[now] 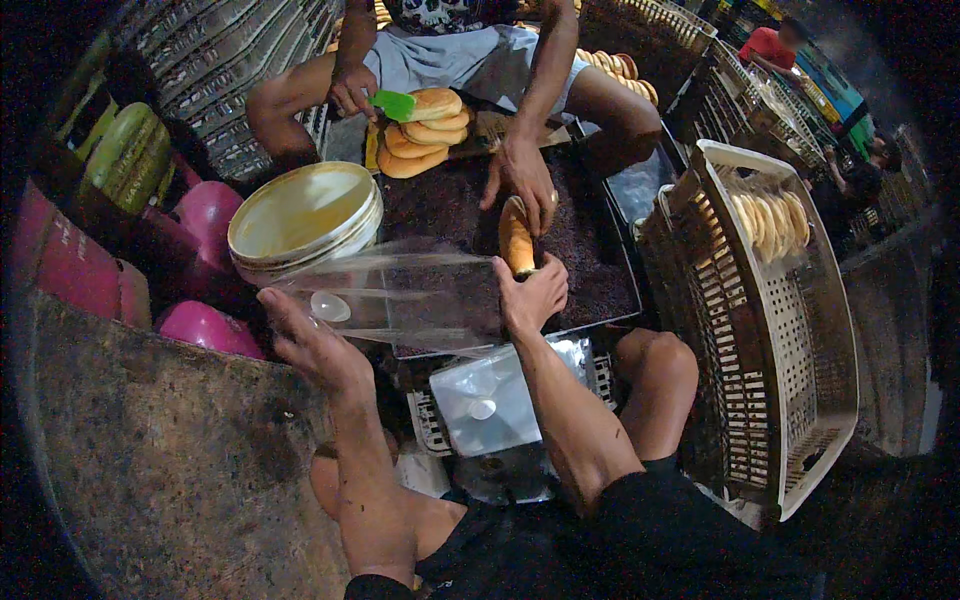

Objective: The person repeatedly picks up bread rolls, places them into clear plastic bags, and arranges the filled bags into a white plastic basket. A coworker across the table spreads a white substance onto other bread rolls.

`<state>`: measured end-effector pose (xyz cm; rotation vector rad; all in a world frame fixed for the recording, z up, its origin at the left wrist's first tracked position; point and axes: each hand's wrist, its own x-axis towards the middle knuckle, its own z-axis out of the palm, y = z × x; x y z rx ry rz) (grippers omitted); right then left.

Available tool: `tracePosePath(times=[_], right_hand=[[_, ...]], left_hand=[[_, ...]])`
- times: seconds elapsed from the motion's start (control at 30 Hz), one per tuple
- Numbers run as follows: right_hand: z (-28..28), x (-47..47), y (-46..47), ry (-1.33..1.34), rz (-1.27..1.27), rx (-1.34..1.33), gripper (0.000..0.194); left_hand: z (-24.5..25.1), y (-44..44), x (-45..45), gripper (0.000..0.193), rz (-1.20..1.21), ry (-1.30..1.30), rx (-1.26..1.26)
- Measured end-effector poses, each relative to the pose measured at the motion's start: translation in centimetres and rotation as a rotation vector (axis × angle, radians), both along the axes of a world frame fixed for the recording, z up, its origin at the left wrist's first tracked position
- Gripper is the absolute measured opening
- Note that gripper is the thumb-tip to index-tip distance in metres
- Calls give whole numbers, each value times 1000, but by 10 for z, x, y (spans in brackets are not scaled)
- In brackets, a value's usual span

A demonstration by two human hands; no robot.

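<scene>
My left hand [319, 349] has its fingers spread inside or against a clear plastic bag [435, 292], which stretches across to the right. My right hand [536, 292] grips the near end of a round bread bun [516, 238], dark along its cut edge. A co-worker's hand [525, 176] touches the far end of the same bun. Both are above a wide tray of dark brown crumbs or sprinkles [442, 210]. The co-worker's other hand [354, 90] holds a green spatula [393, 105] at a stack of buns [420, 139]. A pile of clear bags [484, 401] lies before me.
A white bucket [304, 217] with yellowish residue stands left of the tray. Pink containers [206, 330] are beyond a worn wooden board [165, 442]. At right stands a plastic crate [787, 337] with buns at its far end. More crates and people are in the background.
</scene>
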<state>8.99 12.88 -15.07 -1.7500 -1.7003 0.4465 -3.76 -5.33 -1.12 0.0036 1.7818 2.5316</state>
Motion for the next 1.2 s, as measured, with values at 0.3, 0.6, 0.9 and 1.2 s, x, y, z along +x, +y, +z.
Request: tracePosePath(times=[0.3, 0.6, 0.9, 1.2], right_hand=[[90, 85, 40, 493, 458, -306, 53], [165, 183, 23, 706, 704, -534, 72], [171, 157, -4, 675, 730, -503, 76], [173, 156, -5, 857, 744, -509, 64]], left_hand=[[-23, 13, -6, 56, 32, 151, 25], [-39, 49, 31, 57, -182, 351, -455], [-34, 41, 92, 74, -666, -216, 70], [-20, 35, 80, 79, -834, 222, 95]])
